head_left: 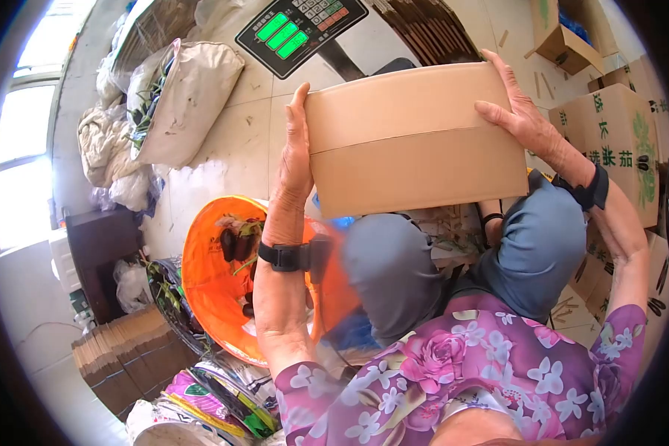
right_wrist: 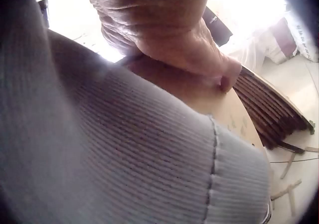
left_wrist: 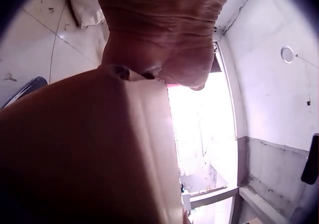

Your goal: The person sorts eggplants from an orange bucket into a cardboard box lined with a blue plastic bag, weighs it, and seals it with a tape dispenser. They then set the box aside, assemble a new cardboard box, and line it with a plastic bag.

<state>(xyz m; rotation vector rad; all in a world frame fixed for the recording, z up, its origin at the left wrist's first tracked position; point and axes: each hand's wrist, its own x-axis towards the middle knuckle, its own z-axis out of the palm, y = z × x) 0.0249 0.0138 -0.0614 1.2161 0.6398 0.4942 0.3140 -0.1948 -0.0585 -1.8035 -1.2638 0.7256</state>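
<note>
A plain brown cardboard box is held up over the person's knees, between both hands. The left hand presses against its left end, fingers extended along the side. At the right end, the right hand grips the upper corner, thumb on the broad face and fingers reaching to the far edge. In the left wrist view the box is dark and close, below the left hand, whose fingertips are hidden. The right wrist view shows the right hand over the box, partly behind a grey trouser leg.
A scale display stands beyond the box, beside stacked flat cardboard. An orange-lined container with dark produce is left of the knees. A white sack lies at upper left; printed cartons stand at right.
</note>
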